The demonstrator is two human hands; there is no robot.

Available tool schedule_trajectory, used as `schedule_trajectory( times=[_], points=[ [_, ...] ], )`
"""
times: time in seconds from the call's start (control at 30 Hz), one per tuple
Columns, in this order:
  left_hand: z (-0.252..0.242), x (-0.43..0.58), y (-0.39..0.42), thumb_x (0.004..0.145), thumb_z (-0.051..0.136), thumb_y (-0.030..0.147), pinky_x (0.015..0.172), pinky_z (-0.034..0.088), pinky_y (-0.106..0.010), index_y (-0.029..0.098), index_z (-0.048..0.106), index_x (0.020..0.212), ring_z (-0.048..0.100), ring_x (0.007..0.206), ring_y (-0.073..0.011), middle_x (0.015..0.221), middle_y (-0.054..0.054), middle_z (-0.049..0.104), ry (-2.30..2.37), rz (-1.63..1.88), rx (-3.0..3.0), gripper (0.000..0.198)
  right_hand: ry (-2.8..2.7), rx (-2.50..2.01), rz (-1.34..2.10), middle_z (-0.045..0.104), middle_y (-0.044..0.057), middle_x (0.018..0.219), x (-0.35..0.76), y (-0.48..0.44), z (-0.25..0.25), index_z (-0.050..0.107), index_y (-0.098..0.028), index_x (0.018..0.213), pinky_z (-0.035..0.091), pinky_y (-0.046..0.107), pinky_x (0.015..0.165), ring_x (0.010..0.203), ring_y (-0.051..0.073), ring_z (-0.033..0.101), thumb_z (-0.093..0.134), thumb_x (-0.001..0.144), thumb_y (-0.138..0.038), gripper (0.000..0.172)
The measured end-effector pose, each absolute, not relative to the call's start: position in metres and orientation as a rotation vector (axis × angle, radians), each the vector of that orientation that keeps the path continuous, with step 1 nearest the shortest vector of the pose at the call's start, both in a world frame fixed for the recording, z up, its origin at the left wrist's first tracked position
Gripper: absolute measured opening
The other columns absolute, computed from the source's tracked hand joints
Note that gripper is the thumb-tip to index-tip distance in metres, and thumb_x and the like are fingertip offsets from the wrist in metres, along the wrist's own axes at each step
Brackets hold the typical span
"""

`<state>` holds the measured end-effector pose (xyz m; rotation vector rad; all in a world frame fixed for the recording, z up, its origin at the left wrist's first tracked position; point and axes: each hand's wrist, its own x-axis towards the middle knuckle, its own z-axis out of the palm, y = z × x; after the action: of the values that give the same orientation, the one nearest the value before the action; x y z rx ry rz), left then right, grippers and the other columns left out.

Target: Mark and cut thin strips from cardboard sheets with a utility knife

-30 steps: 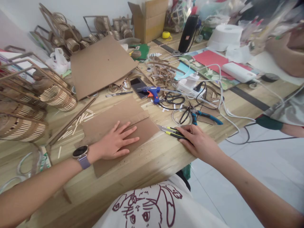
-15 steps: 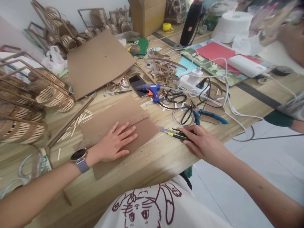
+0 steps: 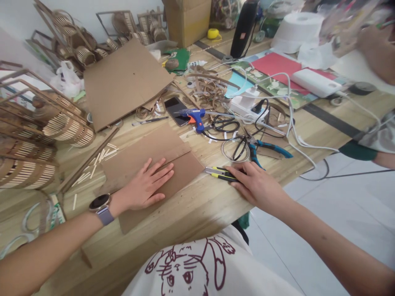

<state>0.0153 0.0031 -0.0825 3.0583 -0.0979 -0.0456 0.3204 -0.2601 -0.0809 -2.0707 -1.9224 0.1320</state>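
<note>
My left hand (image 3: 145,187), with a watch on the wrist, lies flat and open on a brown cardboard sheet (image 3: 154,154) on the wooden table (image 3: 197,209). My right hand (image 3: 254,185) rests on the handle end of a yellow and black utility knife (image 3: 217,173) that lies on the table just right of the cardboard, blade end pointing left. The fingers curl over the knife, which stays flat on the wood.
Behind lie black scissors (image 3: 240,148), blue-handled pliers (image 3: 267,149), a blue glue gun (image 3: 193,116), a phone (image 3: 175,110), a power strip with white cables (image 3: 247,107) and a larger cardboard sheet (image 3: 123,82). Cardboard strip structures (image 3: 37,135) stand at left. Another person's arm (image 3: 373,45) is at far right.
Both hands stay where they were, left flat on the cardboard, right on the knife. The view has shifted a little.
</note>
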Motion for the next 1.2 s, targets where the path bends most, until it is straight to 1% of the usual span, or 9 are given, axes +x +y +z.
schedule_trajectory(
  times=[0.23,0.33,0.43,0.67,0.83,0.97,1.1,1.2],
  points=[
    [-0.084,0.015,0.004,0.106,0.023,0.057,0.125,-0.002,-0.054,0.024,-0.008,0.163,0.010,0.157,-0.0294,0.167,-0.009,0.023,-0.073,-0.024,3.065,0.072,-1.883,-2.092,0.127,0.063,0.014,0.109,0.295,-0.262,-0.082,0.061,-0.018,0.135,0.055,0.043,0.085,0.097,0.026,0.059,0.039,0.102,-0.038,0.044],
    [-0.082,0.016,0.003,0.107,0.023,0.056,0.125,0.001,-0.054,0.024,-0.010,0.162,0.011,0.157,-0.0296,0.167,-0.008,0.024,-0.056,-0.036,3.074,0.071,-1.845,-2.126,0.112,0.063,0.014,0.110,0.285,-0.259,-0.086,0.060,-0.017,0.137,0.055,0.044,0.086,0.098,0.027,0.059,0.040,0.101,-0.037,0.045],
    [-0.080,0.019,0.002,0.107,0.022,0.055,0.125,0.004,-0.055,0.025,-0.009,0.162,0.011,0.157,-0.0299,0.167,-0.008,0.023,-0.009,-0.079,3.073,0.069,-1.809,-2.147,0.095,0.063,0.014,0.112,0.282,-0.256,-0.088,0.060,-0.019,0.137,0.054,0.045,0.086,0.099,0.028,0.059,0.042,0.100,-0.037,0.044],
    [-0.086,0.023,0.003,0.108,0.019,0.052,0.125,0.002,-0.056,0.025,0.005,0.164,0.011,0.157,-0.0285,0.167,-0.008,0.025,0.076,-0.072,3.027,0.064,-1.779,-2.155,0.051,0.062,0.014,0.108,0.275,-0.260,-0.089,0.060,-0.021,0.137,0.054,0.047,0.086,0.100,0.029,0.058,0.042,0.101,-0.038,0.044],
    [-0.089,0.023,0.003,0.108,0.018,0.051,0.125,0.000,-0.054,0.022,0.011,0.164,0.010,0.157,-0.0279,0.167,-0.007,0.024,0.086,-0.059,3.021,0.063,-1.799,-2.155,0.004,0.061,0.014,0.106,0.257,-0.267,-0.090,0.060,-0.016,0.136,0.055,0.044,0.085,0.096,0.028,0.058,0.043,0.101,-0.035,0.043],
    [-0.086,0.023,0.002,0.108,0.017,0.049,0.125,0.000,-0.053,0.021,0.017,0.163,0.011,0.157,-0.0269,0.166,-0.007,0.027,0.106,-0.047,2.999,0.061,-1.825,-2.135,-0.011,0.062,0.013,0.108,0.236,-0.264,-0.091,0.058,-0.021,0.138,0.055,0.044,0.083,0.097,0.028,0.058,0.043,0.101,-0.034,0.042],
    [-0.081,0.025,-0.002,0.109,0.018,0.047,0.126,0.001,-0.053,0.022,0.022,0.162,0.012,0.157,-0.0259,0.167,-0.005,0.026,0.136,-0.075,2.975,0.059,-1.862,-2.090,-0.038,0.062,0.013,0.106,0.215,-0.260,-0.091,0.059,-0.019,0.136,0.055,0.042,0.081,0.095,0.027,0.057,0.045,0.100,-0.031,0.040],
    [-0.079,0.026,-0.003,0.109,0.018,0.045,0.126,0.000,-0.053,0.019,0.028,0.160,0.012,0.157,-0.0258,0.166,-0.005,0.027,0.161,-0.083,2.964,0.058,-1.896,-2.077,-0.049,0.062,0.013,0.105,0.205,-0.259,-0.091,0.058,-0.019,0.137,0.055,0.041,0.079,0.094,0.027,0.058,0.046,0.100,-0.031,0.041]
  ],
)
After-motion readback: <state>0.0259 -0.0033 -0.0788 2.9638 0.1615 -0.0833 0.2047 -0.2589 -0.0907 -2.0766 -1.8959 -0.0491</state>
